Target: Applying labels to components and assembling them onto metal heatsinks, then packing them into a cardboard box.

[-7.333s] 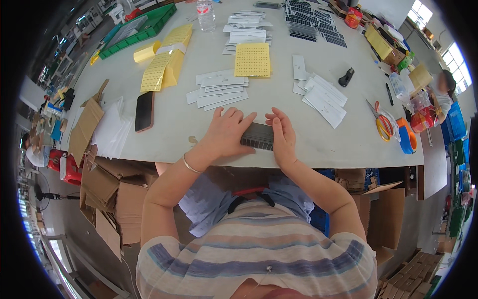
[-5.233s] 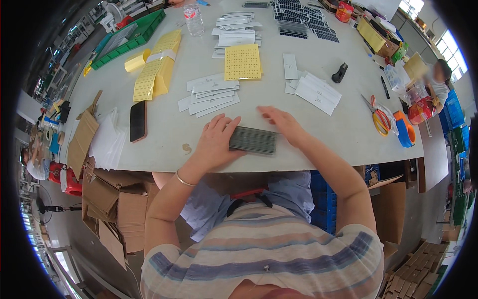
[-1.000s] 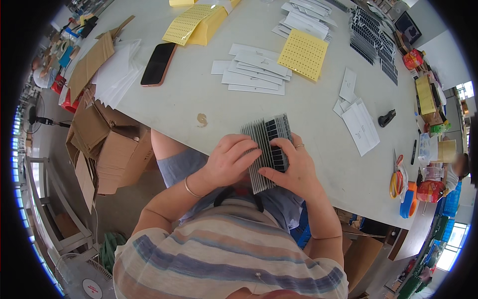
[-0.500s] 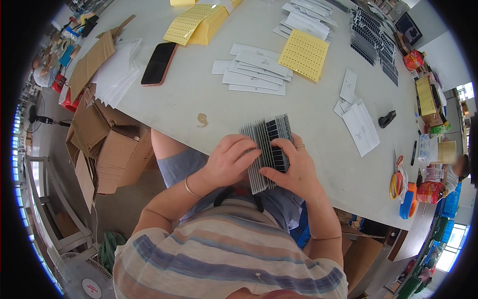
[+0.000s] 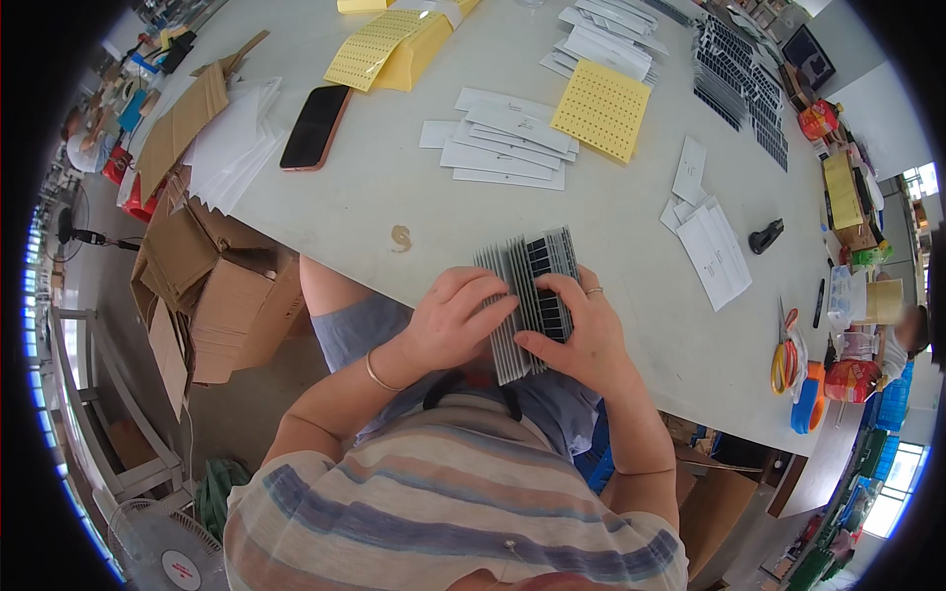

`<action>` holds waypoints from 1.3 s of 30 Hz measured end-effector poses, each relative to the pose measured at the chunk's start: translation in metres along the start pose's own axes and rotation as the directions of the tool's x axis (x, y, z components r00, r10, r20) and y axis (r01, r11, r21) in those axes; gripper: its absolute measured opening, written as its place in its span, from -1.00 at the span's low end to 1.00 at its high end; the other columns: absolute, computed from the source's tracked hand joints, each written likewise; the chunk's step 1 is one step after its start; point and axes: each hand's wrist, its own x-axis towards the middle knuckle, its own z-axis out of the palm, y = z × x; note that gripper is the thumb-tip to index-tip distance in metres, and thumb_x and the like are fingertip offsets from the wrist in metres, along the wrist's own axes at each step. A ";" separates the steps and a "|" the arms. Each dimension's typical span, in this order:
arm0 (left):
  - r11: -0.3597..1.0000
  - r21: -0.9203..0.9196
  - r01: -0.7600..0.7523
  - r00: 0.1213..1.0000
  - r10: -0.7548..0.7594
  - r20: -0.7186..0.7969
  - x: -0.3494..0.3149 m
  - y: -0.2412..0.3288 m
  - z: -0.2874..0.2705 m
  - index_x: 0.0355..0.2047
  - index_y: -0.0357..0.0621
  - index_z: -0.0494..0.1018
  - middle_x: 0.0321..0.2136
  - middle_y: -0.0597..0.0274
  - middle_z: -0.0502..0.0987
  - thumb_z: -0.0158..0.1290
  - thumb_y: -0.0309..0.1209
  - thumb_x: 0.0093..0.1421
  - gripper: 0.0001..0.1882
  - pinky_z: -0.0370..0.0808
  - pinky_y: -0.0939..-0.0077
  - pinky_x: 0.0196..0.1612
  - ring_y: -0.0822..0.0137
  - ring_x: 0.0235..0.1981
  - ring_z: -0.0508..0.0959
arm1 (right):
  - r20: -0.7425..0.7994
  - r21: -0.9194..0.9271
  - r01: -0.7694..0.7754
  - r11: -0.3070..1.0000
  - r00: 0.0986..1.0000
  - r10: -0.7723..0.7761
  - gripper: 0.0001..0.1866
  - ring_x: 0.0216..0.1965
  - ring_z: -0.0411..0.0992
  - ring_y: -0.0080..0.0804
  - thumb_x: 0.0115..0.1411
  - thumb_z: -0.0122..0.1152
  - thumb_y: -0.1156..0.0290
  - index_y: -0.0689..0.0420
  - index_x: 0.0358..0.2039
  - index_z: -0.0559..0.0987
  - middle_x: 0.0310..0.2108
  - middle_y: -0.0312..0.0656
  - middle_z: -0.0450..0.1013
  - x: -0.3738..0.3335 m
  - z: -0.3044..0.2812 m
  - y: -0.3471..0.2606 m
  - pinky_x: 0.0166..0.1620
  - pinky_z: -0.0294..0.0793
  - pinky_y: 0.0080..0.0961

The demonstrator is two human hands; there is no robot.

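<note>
A fanned stack of thin grey strips [image 5: 507, 350], the outermost with rows of dark rectangles, stands on edge at the table's near side. My right hand [image 5: 594, 335] grips it from the right, thumb and fingers bent over the dark-patterned face. My left hand [image 5: 451, 317] closes on the stack's left side, its fingertips among the strip edges. Further off on the table lie white printed slips [image 5: 507, 143], partly under a yellow sheet of small labels [image 5: 603, 110]. More white slips [image 5: 714, 254] lie to the right.
A phone [image 5: 313, 128] and a yellow label pad [image 5: 399, 54] lie at the far left. More dark-patterned strips [image 5: 739, 79] are spread at the far right. Scissors [image 5: 785, 360], orange-and-blue tape [image 5: 808, 399] and a small black tool [image 5: 766, 236] lie rightward. Cardboard boxes [image 5: 236, 315] stand beside the table.
</note>
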 end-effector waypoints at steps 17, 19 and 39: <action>0.995 -0.084 -0.045 0.998 0.042 -0.043 -0.004 -0.005 0.003 -0.22 -0.25 0.48 -0.19 0.09 0.46 0.08 -0.56 -0.19 -0.59 0.53 0.32 -0.07 0.06 -0.07 0.50 | 0.027 -0.135 0.010 0.991 1.000 -0.006 -0.38 -0.05 0.40 0.02 -0.17 0.44 0.07 -0.05 -0.07 0.48 0.03 0.06 0.32 0.002 0.000 -0.012 -0.13 0.49 -0.21; 0.995 -0.089 -0.050 0.997 0.045 -0.060 -0.005 -0.006 0.004 -0.23 -0.26 0.48 -0.20 0.08 0.45 0.08 -0.57 -0.20 -0.59 0.53 0.32 -0.08 0.05 -0.08 0.51 | 0.025 -0.129 0.000 0.992 1.000 0.003 -0.33 -0.05 0.41 0.01 -0.22 0.47 0.02 -0.07 -0.06 0.48 0.04 0.06 0.31 0.002 0.000 -0.011 -0.12 0.49 -0.22; 0.995 -0.092 -0.037 0.993 0.027 -0.117 -0.008 -0.007 0.005 -0.26 -0.27 0.46 -0.26 0.09 0.46 0.10 -0.62 -0.25 -0.59 0.53 0.31 -0.11 0.04 -0.11 0.52 | 0.007 -0.114 0.014 0.993 1.000 -0.013 -0.36 -0.08 0.43 0.01 -0.21 0.46 0.09 -0.05 -0.07 0.48 0.05 0.07 0.30 0.002 0.001 -0.012 -0.13 0.49 -0.22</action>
